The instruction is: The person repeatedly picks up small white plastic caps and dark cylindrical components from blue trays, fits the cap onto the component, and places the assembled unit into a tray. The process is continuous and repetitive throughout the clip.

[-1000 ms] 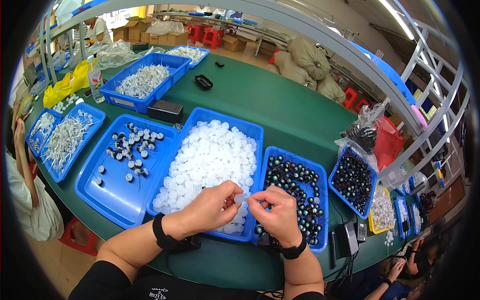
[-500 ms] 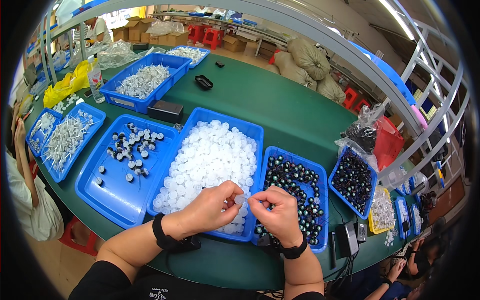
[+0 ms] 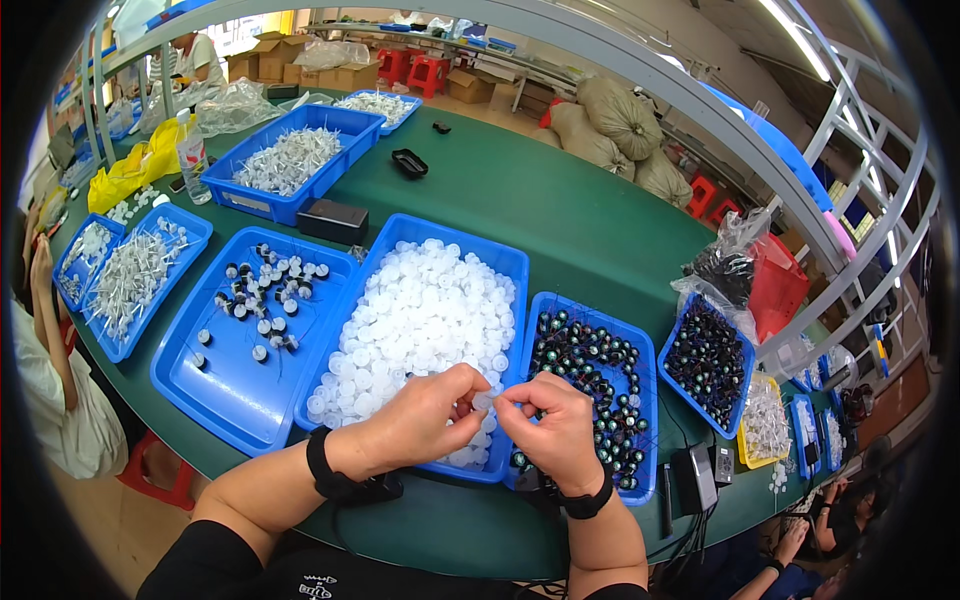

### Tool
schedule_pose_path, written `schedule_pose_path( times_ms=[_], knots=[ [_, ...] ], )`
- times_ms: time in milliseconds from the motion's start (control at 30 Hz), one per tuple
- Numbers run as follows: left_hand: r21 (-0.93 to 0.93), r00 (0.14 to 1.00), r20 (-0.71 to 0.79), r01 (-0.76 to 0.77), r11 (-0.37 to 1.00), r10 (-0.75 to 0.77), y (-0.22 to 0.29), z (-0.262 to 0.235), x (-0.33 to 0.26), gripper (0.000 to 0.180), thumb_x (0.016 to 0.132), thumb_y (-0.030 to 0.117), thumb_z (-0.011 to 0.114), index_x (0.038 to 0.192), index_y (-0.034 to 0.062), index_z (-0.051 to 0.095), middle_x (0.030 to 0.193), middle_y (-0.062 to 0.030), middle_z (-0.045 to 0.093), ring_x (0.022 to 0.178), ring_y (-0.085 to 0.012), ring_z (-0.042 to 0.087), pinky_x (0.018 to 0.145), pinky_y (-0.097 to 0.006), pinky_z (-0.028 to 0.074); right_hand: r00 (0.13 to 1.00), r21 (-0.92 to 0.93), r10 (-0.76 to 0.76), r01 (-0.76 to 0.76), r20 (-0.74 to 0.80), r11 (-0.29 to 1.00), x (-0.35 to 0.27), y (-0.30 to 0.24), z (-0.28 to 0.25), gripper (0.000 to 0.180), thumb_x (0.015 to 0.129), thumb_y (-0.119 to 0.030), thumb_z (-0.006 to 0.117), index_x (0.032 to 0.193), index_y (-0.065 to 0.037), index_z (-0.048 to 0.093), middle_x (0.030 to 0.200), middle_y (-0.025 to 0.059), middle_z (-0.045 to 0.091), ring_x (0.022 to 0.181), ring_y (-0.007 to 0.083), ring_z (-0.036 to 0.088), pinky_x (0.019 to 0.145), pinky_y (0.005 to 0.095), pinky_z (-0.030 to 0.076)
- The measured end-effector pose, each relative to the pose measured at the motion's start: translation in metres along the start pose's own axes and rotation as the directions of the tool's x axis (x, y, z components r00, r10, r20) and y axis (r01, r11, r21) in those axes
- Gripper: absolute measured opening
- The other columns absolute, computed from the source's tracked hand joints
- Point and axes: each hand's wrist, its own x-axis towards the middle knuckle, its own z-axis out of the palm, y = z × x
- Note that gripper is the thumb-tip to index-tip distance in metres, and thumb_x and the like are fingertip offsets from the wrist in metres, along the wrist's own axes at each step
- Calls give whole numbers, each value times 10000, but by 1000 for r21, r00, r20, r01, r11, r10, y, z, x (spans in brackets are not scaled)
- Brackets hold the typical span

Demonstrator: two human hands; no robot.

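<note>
My left hand is closed in a pinch on a small translucent white plastic cap. My right hand is pinched too, its fingertips against the cap's other side; whatever lies between those fingers is too small to make out. Both hands hover over the near end of a blue tray heaped with white caps. Right of it, a second blue tray holds dark round parts with thin wires. On the left, another blue tray carries several white-topped black assemblies with wires.
Farther left stand blue trays of white stemmed parts, a water bottle and a yellow bag. A black box sits behind the trays. At right are another tray of dark parts and a power adapter. Co-workers sit at both sides.
My right fingertips have come slightly closer to the cap in my left hand. Otherwise the hands and trays stay nearly where they were.
</note>
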Motion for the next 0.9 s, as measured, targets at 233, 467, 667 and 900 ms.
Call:
schedule_pose_path(
  times_ms=[233,467,667,900],
  knots=[
    [-336,983,112,176,925,-147,-3,-4,3,206,867,26,570,1069,-6,543,759,-34,577,669,-106,577,680,-300,540,996,-73,-83,81,-35,994,1,1,2,57,721,-77,723,696,-82,672,584,19,551,522,168,508,560,311,392],
    [-516,939,257,333,789,-228,-4,-5,5,216,909,35,552,1116,-10,514,785,-1,552,698,-50,542,649,-244,518,985,-126,-174,170,-17,977,3,1,1,62,731,-78,720,701,-79,665,591,19,554,527,183,517,567,313,393],
    [-489,947,217,316,813,-238,0,-5,5,228,900,46,593,1106,-11,516,844,-15,563,712,-56,552,597,-224,493,982,-211,-190,187,7,959,3,-1,-3,61,738,-80,718,738,-82,657,609,17,561,540,183,535,570,329,391],
    [-514,938,239,343,787,-253,-4,-5,6,254,885,45,617,1110,-12,513,869,-19,550,732,-61,541,627,-228,500,974,-141,-226,227,22,964,4,4,-5,65,728,-56,705,725,-80,645,627,15,580,529,171,534,563,328,380]
  ],
)
